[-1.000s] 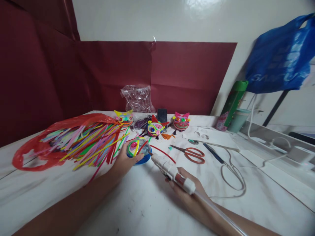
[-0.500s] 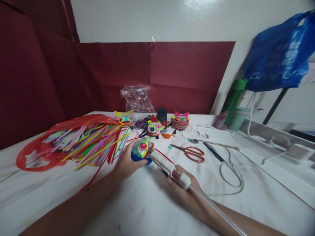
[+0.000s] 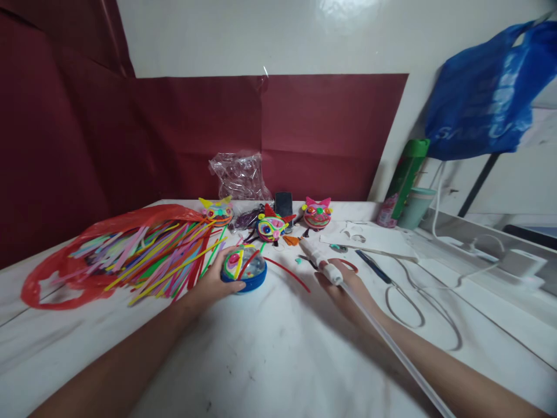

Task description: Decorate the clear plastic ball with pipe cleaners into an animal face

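Note:
My left hand [image 3: 221, 277] grips the left side of a round craft piece [image 3: 244, 270] with a blue base, a clear dome and coloured strips. A long red strip [image 3: 289, 271] runs from it to the right. To the right, my right hand [image 3: 342, 284] is closed around a white glue gun [image 3: 321, 261], apart from the craft piece. A clear stick trails from the gun's rear end over my right forearm. Scissors with red handles [image 3: 351, 266] lie partly hidden behind the gun and my right hand.
Three decorated balls [image 3: 272, 227] stand behind. At left, colourful strips [image 3: 161, 261] spill from a red plastic bag [image 3: 39, 290]. On the right lie a dark-blue-handled tool [image 3: 373, 266], a cord and white paper [image 3: 378, 244], near a green can [image 3: 407, 174] and cup [image 3: 418, 208].
My right hand has moved the glue gun away from the craft piece, forward and to the right. My left hand has turned the piece, showing more of its dome and the long red strip.

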The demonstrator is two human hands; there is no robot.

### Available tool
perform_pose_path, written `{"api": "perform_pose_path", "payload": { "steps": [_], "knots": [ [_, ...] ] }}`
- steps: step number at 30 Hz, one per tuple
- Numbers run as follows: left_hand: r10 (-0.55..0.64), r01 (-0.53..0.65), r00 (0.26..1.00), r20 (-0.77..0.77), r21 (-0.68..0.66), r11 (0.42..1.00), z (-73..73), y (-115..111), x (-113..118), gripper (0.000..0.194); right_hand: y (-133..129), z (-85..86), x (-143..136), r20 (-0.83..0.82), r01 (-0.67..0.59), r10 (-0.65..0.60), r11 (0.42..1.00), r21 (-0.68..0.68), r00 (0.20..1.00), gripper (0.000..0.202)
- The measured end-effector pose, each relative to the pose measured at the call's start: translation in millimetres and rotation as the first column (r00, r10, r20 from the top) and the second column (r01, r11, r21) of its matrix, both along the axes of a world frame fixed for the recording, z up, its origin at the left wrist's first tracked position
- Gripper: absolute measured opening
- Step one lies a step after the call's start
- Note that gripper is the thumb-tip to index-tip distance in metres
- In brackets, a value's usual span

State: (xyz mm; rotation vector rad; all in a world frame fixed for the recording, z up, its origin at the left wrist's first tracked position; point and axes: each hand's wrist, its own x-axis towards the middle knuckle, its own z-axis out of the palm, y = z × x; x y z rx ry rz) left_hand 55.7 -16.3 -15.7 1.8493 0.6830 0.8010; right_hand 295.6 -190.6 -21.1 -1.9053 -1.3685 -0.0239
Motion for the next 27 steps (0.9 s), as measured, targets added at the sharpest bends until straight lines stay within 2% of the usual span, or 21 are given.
{"api": "perform_pose_path", "payload": {
  "steps": [3, 6, 9, 12, 14, 16, 19, 21, 22, 24, 25, 27],
  "knots": [
    [-0.039, 0.042, 0.998, 0.052, -0.066, 0.997, 1.6, -2.2, -2.3, 0.087, 7.5, -4.6, 20.9, 0.240, 0.115, -0.063, 0.971, -0.209, 0.969, 0.015],
    [-0.080, 0.092, 0.991, 0.108, -0.111, 0.990, 2.3, -7.6, -2.7, 0.097, 8.8, -9.8, 23.0, 0.380, 0.118, -0.006, 0.955, -0.273, 0.925, 0.017],
    [-0.112, 0.121, 0.987, 0.119, -0.065, 0.991, -0.1, -12.9, -3.8, 0.107, 7.8, -9.8, 17.5, 0.415, 0.083, 0.057, 0.947, -0.311, 0.908, 0.015],
    [-0.088, 0.077, 0.994, 0.066, 0.156, 0.985, -6.4, -15.6, -7.5, 0.105, 6.0, -3.0, 17.4, 0.407, 0.057, 0.102, 0.932, -0.359, 0.908, 0.015],
    [-0.056, 0.028, 0.996, 0.070, 0.352, 0.936, -11.0, -16.1, -10.6, 0.101, 3.4, 4.8, 21.1, 0.401, 0.011, 0.162, 0.919, -0.395, 0.901, 0.022],
    [0.003, -0.058, 0.994, 0.109, 0.506, 0.860, -14.4, -16.5, -12.8, 0.097, -0.1, 13.9, 25.2, 0.399, -0.032, 0.205, 0.917, -0.398, 0.894, 0.032],
    [0.063, -0.156, 0.984, 0.167, 0.634, 0.757, -15.3, -18.5, -13.0, 0.096, -5.3, 26.6, 24.9, 0.289, -0.058, 0.127, 0.970, -0.236, 0.949, 0.025],
    [0.053, -0.160, 0.984, 0.169, 0.717, 0.678, -13.3, -20.9, -10.8, 0.095, -7.9, 31.5, 17.0, 0.054, -0.112, 0.115, 0.992, -0.053, 0.992, 0.018],
    [0.041, -0.153, 0.986, 0.164, 0.759, 0.633, -11.9, -22.3, -9.1, 0.095, -9.0, 32.3, 10.6, -0.083, -0.155, 0.158, 0.987, 0.039, 0.984, 0.019],
    [0.018, -0.141, 0.987, 0.157, 0.825, 0.547, -9.1, -25.6, -5.0, 0.097, -11.0, 30.3, -5.2, -0.282, -0.271, 0.316, 0.944, 0.187, 0.906, 0.024],
    [0.012, -0.136, 0.988, 0.152, 0.847, 0.513, -8.0, -27.2, -2.8, 0.099, -12.0, 27.8, -13.6, -0.319, -0.316, 0.379, 0.920, 0.231, 0.869, 0.026],
    [0.016, -0.138, 0.989, 0.147, 0.876, 0.462, -6.7, -30.5, 0.9, 0.101, -14.2, 21.7, -28.7, -0.323, -0.352, 0.426, 0.898, 0.265, 0.845, 0.024]
  ]
}}
